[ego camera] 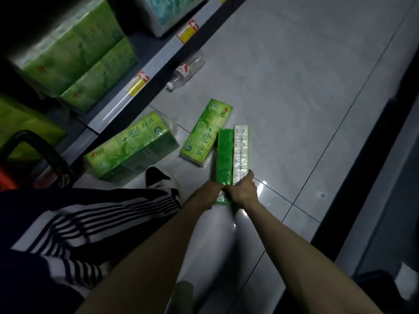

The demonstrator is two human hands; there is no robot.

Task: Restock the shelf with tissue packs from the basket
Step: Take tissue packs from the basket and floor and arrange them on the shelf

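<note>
Our left hand (209, 194) and right hand (243, 191) curl round the near end of the long tissue pack (233, 152) on the floor (294, 98), presumably to lift it. Bulk pack (131, 146) at ten o'clock, flat pack (205, 132) at eleven; shelf (145, 44) beyond, basket (8, 181) at nine.

A long tissue pack (233, 155) lies on the floor, green on one side, white on the other. The left hand (212, 191) and right hand (243, 191) hold its near end. A flat green pack (204, 132) lies just beside it. A big green pack (131, 146) lies by the shelf (163, 57), where more green packs (77, 57) sit. The basket (48, 155) stands at the left.
</note>
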